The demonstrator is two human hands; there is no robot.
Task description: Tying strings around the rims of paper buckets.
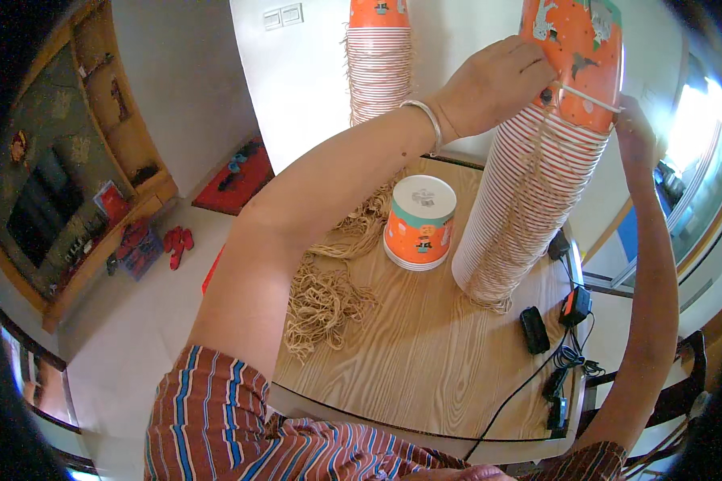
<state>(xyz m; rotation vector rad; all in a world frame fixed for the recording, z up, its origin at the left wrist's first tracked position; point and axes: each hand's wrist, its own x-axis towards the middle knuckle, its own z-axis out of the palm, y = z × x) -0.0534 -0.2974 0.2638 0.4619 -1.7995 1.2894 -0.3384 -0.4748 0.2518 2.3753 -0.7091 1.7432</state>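
Observation:
A tall leaning stack of upside-down paper buckets (529, 188) stands on the wooden table, with beige twine hanging down its near side. At its top is an orange paper bucket (573, 48) with a white rim. My left hand (501, 84) is closed at the left side of that rim, its fingers bent against the bucket. On the opposite side my right hand (637, 132) grips near the rim, its fingers partly hidden. A shorter pile of orange and green buckets (421, 224) sits upside down left of the tall stack. Loose twine (325, 309) lies beneath my left forearm.
Another tall bucket stack (379, 72) rises by the white wall. Black adapters (574, 306), a dark oblong object (534, 330) and tangled cables lie along the right edge of the wooden table (425, 353). Red slippers (178, 244) are on the floor at left.

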